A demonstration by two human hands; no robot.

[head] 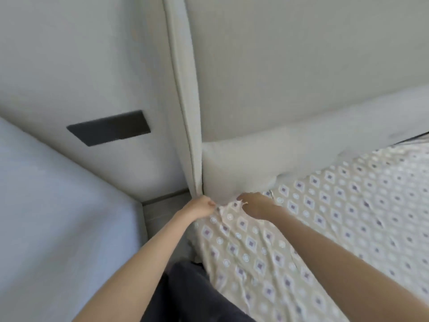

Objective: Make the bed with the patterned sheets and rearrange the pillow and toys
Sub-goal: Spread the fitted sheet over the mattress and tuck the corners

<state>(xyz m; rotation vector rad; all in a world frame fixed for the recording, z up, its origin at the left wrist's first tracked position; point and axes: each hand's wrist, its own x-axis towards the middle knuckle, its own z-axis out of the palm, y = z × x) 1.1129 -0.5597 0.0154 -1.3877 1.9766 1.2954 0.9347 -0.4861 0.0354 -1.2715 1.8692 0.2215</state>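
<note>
A beige patterned sheet (325, 228) with small diamond and circle prints covers the bed at the right. Its corner is bunched at the head of the mattress (243, 163), whose white side shows bare beside the headboard (278, 66). My left hand (200, 206) is closed on the sheet's corner edge at the foot of the headboard's side panel. My right hand (254, 204) rests just to the right, fingers curled into the same bunched corner. No pillow or toys are in view.
A pale blue-grey surface (58, 217) fills the lower left, leaving a narrow strip of floor (162, 212) beside the bed. A dark rectangular plate (109, 127) sits on the wall. My dark trouser leg (185, 293) is against the bed's side.
</note>
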